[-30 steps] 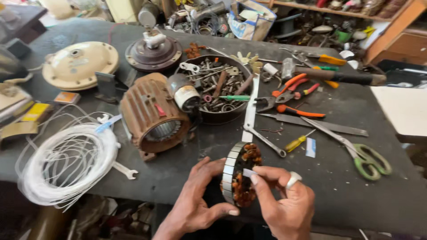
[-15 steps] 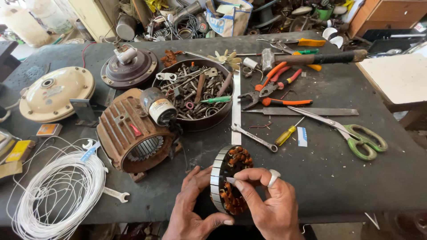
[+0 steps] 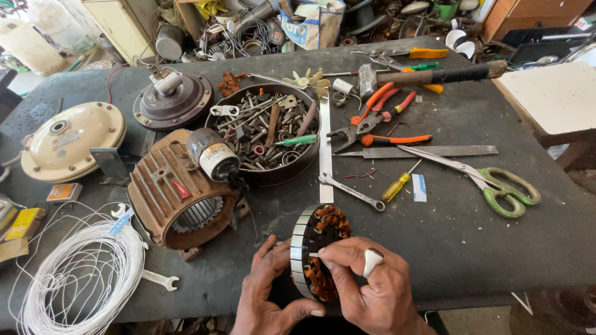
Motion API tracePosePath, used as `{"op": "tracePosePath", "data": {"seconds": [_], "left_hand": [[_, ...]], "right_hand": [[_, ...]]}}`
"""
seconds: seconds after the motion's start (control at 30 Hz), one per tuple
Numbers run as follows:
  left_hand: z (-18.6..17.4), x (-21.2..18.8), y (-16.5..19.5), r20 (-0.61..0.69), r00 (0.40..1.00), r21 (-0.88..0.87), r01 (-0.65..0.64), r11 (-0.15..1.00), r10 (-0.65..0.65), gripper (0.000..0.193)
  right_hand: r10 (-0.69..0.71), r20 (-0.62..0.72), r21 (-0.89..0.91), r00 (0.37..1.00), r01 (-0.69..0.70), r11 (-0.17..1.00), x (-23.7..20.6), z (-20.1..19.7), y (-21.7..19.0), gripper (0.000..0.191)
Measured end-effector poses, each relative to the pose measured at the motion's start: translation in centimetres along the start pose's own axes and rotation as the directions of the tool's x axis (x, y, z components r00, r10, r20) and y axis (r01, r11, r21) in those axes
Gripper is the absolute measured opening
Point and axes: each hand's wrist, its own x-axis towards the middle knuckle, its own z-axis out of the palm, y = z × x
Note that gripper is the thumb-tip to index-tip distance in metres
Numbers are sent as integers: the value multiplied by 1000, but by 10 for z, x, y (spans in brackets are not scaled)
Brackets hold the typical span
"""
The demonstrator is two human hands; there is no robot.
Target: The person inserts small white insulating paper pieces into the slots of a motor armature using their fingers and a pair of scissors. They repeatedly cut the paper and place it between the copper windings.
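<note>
A dark workbench (image 3: 472,248) was strewn with tools. A rusty ribbed motor housing (image 3: 180,192) lay left of centre, beside a coil of white wire (image 3: 81,279). At the near edge, the left hand (image 3: 270,294) cupped a round stator with copper windings (image 3: 316,251) upright from behind, fingers curled around it. The right hand (image 3: 372,288) pinched a small pale strip (image 3: 313,254) against its face.

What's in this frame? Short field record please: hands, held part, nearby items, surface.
left hand: left hand cups the stator core from the left
right hand: right hand pinches a small white strip at the core's face
held part: ring with copper windings, on edge
nearby: spanner, brown motor housing, white wire coil
surface: dark workbench
</note>
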Motion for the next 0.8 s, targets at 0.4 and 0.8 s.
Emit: {"op": "tracePosePath", "data": {"seconds": [0.4,0.8], "left_hand": [[-1,-8,3,-19,998,53,-51,997,52,79],[-9,-20,10,-25,996,56,-86,995,88,81]], "right_hand": [[-35,139,-106,990,50,993,17,-14,-22,15],[-109,138,-174,984,132,976,19,-8,-43,10]]}}
